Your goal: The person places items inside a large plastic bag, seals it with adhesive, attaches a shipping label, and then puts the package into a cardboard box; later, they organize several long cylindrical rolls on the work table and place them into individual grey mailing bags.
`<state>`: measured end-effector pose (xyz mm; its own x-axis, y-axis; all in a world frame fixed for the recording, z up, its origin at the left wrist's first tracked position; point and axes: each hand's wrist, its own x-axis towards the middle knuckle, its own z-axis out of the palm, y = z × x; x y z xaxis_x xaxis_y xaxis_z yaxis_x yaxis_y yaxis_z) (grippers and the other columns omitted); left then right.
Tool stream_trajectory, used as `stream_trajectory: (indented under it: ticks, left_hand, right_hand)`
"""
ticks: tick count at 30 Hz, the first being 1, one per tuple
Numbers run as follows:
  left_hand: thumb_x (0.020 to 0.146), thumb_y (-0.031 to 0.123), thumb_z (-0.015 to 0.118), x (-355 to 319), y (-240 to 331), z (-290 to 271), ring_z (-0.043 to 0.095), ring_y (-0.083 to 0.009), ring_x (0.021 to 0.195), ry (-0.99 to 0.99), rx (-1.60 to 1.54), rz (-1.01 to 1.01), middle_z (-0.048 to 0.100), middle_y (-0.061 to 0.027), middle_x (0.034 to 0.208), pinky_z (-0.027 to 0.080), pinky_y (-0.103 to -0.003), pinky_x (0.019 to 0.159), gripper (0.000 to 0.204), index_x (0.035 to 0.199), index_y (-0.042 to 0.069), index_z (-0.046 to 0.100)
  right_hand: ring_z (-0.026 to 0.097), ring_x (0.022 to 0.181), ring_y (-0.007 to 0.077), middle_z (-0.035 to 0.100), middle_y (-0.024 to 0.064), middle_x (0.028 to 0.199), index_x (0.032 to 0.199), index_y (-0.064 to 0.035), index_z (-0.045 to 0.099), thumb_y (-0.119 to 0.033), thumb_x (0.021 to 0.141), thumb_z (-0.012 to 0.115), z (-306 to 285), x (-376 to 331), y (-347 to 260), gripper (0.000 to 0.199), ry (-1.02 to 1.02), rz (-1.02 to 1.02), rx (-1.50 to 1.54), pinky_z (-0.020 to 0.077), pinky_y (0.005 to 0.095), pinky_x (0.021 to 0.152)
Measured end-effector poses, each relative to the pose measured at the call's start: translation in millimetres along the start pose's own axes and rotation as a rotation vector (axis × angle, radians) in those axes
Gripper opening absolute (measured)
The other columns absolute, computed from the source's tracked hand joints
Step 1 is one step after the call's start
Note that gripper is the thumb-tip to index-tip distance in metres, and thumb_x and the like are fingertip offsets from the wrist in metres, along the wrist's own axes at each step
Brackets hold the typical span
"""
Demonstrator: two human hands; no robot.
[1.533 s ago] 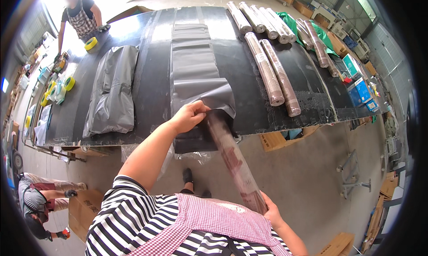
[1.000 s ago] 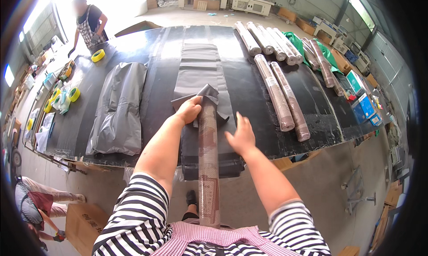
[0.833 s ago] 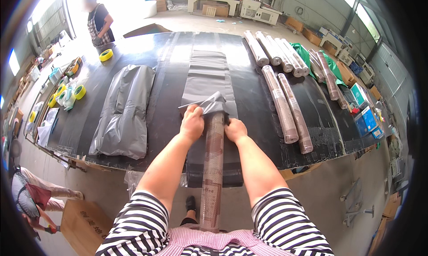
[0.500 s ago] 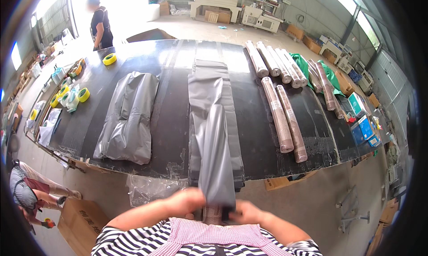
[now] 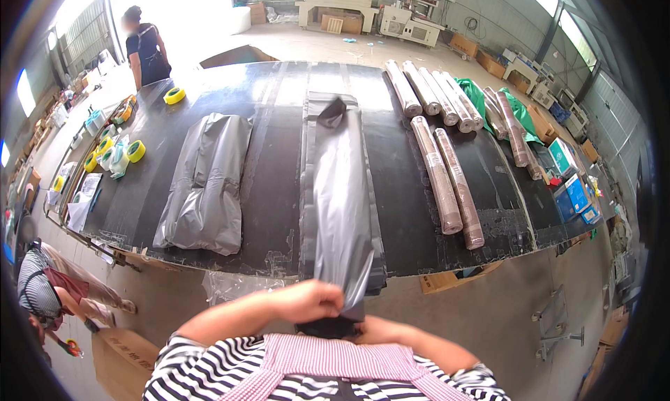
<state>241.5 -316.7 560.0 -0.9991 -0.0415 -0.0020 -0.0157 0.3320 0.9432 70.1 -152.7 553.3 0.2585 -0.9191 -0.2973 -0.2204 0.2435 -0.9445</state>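
Note:
A long grey plastic bag (image 5: 343, 198) lies lengthways on the black table, filled out by something long inside. Its near end reaches past the table's front edge towards my body. There my left hand (image 5: 312, 300) is closed on the left side of the bag's mouth, fingers curled. My right hand (image 5: 371, 328) is at the right side of the mouth, lower down, its fingers partly hidden behind the plastic. Under the filled bag lie flat grey bags (image 5: 307, 164). A dark folded corner (image 5: 331, 112) sticks up at the bag's far end.
Left on the table (image 5: 272, 164) lies another filled grey bag (image 5: 202, 184). Wrapped rolls (image 5: 438, 174) lie to the right, beside green plastic (image 5: 474, 94) and blue boxes (image 5: 576, 197). Yellow tape rolls (image 5: 174, 95) sit left. One person (image 5: 146, 52) stands far left; another (image 5: 56, 286) bends near a carton (image 5: 122, 359).
The roll end that showed at the bag's mouth is now out of sight, and the bag is filled further along. Its far corner has risen. The standing person has shifted left.

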Motion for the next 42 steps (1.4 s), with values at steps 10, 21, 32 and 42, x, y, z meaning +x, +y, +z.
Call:
stream_trajectory:
  ticks: [10, 21, 32, 42]
  left_hand:
    - [0.070, 0.021, 0.087, -53.5, -23.5, 83.9, 0.048, -0.0337, 0.123, 0.557, 0.388, 0.074, 0.048, -0.0185, 0.134, 0.045, -0.040, 0.099, 0.069, 0.129, 0.009, 0.054]
    - [0.089, 0.002, 0.056, 30.4, -60.7, 32.7, 0.057, -0.0148, 0.087, 0.927, -0.537, -0.200, 0.063, -0.0075, 0.098, 0.049, -0.031, 0.077, 0.023, 0.112, 0.003, 0.057]
    - [0.086, 0.004, 0.056, -8.9, -102.0, 59.7, 0.054, -0.0123, 0.069, 0.958, -0.164, -0.452, 0.057, -0.0054, 0.080, 0.046, -0.031, 0.059, 0.014, 0.100, 0.006, 0.053]
    - [0.088, 0.007, 0.072, -89.8, -76.0, 134.5, 0.058, -0.0115, 0.073, 0.912, -0.337, -0.700, 0.062, -0.0046, 0.079, 0.050, -0.028, 0.060, 0.022, 0.097, 0.003, 0.052]
  right_hand:
    - [0.056, 0.091, 0.0078, 0.065, -0.0009, 0.096, 0.112, 0.0023, 0.065, -0.019, 0.097, 0.060, 34.8, -63.6, 138.0, 0.026, 0.003, 0.125, 0.440, 0.0480, 0.0266, 0.079]
    - [0.061, 0.104, 0.0128, 0.064, 0.0059, 0.119, 0.125, -0.0059, 0.061, -0.023, 0.096, 0.059, -93.1, 70.9, 11.9, 0.034, 0.223, -0.011, 0.482, 0.0527, 0.0331, 0.088]
    - [0.066, 0.086, 0.0166, 0.069, 0.0075, 0.091, 0.101, 0.0034, 0.067, -0.014, 0.093, 0.060, 7.4, 15.6, 117.7, 0.021, 0.511, 0.085, 0.371, 0.0519, 0.0329, 0.080]
    - [0.062, 0.071, 0.0110, 0.069, 0.0038, 0.081, 0.092, -0.0026, 0.070, -0.017, 0.090, 0.072, 86.3, -57.2, 132.0, 0.014, 0.654, 0.223, 0.757, 0.0510, 0.0258, 0.068]
